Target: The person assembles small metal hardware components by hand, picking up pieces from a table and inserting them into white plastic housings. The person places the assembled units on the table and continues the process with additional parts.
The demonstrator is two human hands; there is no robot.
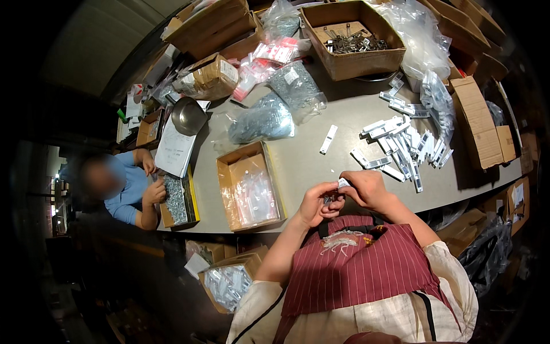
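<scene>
Close in front of my apron, my two hands meet at the table's front edge. My left hand (318,204) is closed with its fingers curled. My right hand (368,189) pinches from the other side. Between their fingertips shows one end of a small white piece (343,183); the fingers cover the rest. Beyond them a single white flat strip (328,139) lies alone on the table. To the right is a loose heap of white and metal strips (404,146), some showing dark slots.
Left of my hands stands an open carton (222,182) of clear plastic bags. Bags of metal parts (260,121) lie behind it; a carton of brown metal parts (321,57) stands farther back. At left, a person in blue (134,186) works over a box of small metal parts (176,200).
</scene>
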